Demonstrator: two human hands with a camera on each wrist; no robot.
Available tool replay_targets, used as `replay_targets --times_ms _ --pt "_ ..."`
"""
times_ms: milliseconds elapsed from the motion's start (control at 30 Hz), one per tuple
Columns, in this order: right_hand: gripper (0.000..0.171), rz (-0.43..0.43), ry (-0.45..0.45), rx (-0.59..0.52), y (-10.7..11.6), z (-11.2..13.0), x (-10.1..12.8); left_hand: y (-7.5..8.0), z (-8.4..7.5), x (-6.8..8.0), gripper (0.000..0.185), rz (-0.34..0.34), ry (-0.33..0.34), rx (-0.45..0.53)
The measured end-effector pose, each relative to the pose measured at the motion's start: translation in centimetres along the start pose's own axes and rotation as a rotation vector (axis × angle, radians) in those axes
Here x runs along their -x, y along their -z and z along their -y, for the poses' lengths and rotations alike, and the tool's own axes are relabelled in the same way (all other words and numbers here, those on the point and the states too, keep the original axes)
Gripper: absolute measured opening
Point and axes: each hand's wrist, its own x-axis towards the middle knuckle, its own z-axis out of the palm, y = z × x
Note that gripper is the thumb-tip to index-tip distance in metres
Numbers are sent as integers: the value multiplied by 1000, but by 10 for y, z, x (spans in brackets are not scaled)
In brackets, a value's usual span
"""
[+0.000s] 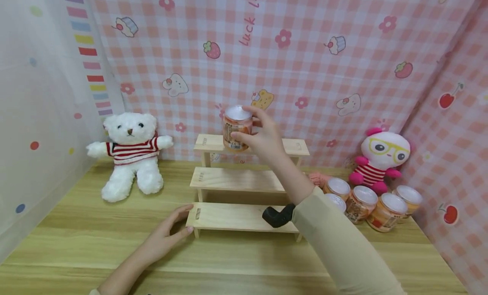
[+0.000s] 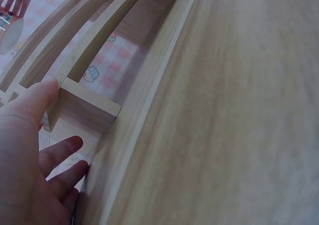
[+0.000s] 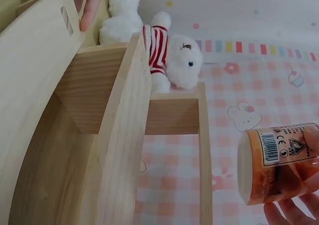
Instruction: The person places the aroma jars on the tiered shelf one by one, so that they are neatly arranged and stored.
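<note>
A: What did the right hand (image 1: 263, 138) hold?

B: It gripped a small orange jar with a white lid (image 1: 237, 128), held upright just above the top step of the pale wooden three-tier stand (image 1: 236, 178).

A: And the left hand (image 1: 167, 235)?

B: It lay with fingers straight, touching the stand's lowest step at its left end, on the wooden table (image 1: 95, 244). A white teddy bear in a striped jumper (image 1: 129, 153) sat nearby.

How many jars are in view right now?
6: one jar in the right hand over the top step, five clustered on the table at right. Others may hide behind the sleeve.
</note>
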Motion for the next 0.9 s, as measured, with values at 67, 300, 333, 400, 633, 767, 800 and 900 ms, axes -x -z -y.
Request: replay_targets --times_ms 67,300,333,400,633,767,800,900 --pt "64 -7 -10 4 -3 -1 -4 0 1 0 55 1 4 1" --pt "65 -12 -33 -2 -12 -6 -17 0 1 0 54 -4 4 -5" --pt "65 -14 -34 1 -13 -7 -18 0 0 0 55 -3 3 -4" --pt "65 -20 -35 6 -15 -10 -20 0 -1 0 55 -1 3 -3" --pt "65 -28 -51 18 -20 -16 -25 -1 -6 -1 54 -2 -6 -15" --pt "64 -33 -63 35 -22 -19 -25 -1 -7 0 54 4 -1 -13" --pt "64 -34 -66 42 -22 -19 -25 0 -6 0 54 4 0 -14" --pt "66 -39 -74 68 -23 -21 -24 0 -5 0 53 3 -1 -22"
